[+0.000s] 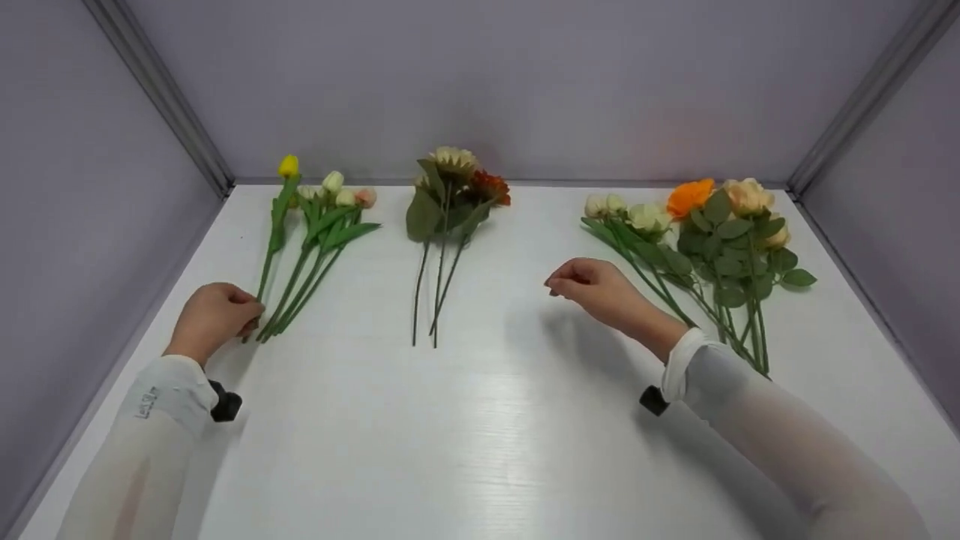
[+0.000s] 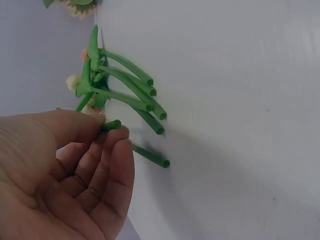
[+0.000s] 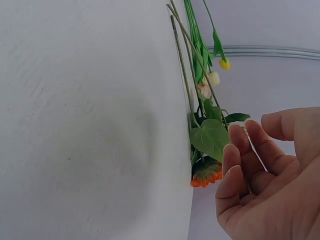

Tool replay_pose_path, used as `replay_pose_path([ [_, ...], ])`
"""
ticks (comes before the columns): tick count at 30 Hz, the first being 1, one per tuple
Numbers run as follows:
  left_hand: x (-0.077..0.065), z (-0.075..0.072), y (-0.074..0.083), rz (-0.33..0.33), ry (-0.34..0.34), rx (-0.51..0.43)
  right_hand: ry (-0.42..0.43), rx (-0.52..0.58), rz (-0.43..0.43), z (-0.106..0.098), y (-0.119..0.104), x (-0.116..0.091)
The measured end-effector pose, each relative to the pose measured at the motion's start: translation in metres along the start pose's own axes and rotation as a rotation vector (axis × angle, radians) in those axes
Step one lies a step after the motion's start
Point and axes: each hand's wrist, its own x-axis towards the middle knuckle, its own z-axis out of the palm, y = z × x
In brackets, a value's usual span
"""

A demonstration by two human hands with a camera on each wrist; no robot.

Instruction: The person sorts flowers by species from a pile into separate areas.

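Observation:
At the left of the head view, my left hand [image 1: 217, 319] pinches the lower stem of a yellow tulip [image 1: 289, 166] between thumb and fingers. That stem's cut end [image 2: 114, 124] pokes out of the pinch in the left wrist view. Beside it lie several pale tulips [image 1: 333, 181] with green stems [image 2: 127, 97]. My right hand [image 1: 592, 289] hovers over the table with loosely bent fingers and holds nothing. In the right wrist view its thumb and fingertips [image 3: 232, 150] are apart, with an orange flower [image 3: 207, 175] beyond them.
A white table [image 1: 450, 435] stands between grey walls. At its back middle lie a cream flower [image 1: 454, 159] and a dark orange flower [image 1: 491, 186] on thin stems. Several blooms lie at the right, among them an orange flower [image 1: 690, 197] and peach roses [image 1: 748, 196], partly behind my right forearm.

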Motion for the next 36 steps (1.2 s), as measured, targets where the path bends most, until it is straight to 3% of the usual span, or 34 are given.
replay_pose_path([
  [6,0.003,0.005,-0.006,-0.006,-0.036,0.118,0.014,-0.023,0.027,-0.002,0.010,-0.003],
  [13,-0.001,0.008,0.000,0.065,0.006,0.243,-0.001,-0.053,0.063,-0.008,0.019,-0.008],
  [17,-0.002,0.008,0.008,0.035,0.000,0.248,0.017,-0.085,0.076,-0.021,0.023,-0.009],
  [20,-0.003,0.006,0.021,0.051,0.031,0.261,0.051,-0.119,0.099,-0.040,0.026,-0.009],
  [24,-0.005,0.012,0.053,0.164,0.131,0.290,0.117,-0.165,0.143,-0.071,0.030,-0.005],
  [29,-0.011,0.045,0.113,0.320,0.189,0.345,0.151,-0.260,0.218,-0.098,0.037,-0.001],
  [32,-0.016,0.075,0.150,0.438,0.153,0.390,0.136,-0.348,0.259,-0.104,0.043,0.003],
  [36,-0.028,0.121,0.197,0.605,0.055,0.445,0.125,-0.526,0.240,-0.105,0.052,0.009],
])
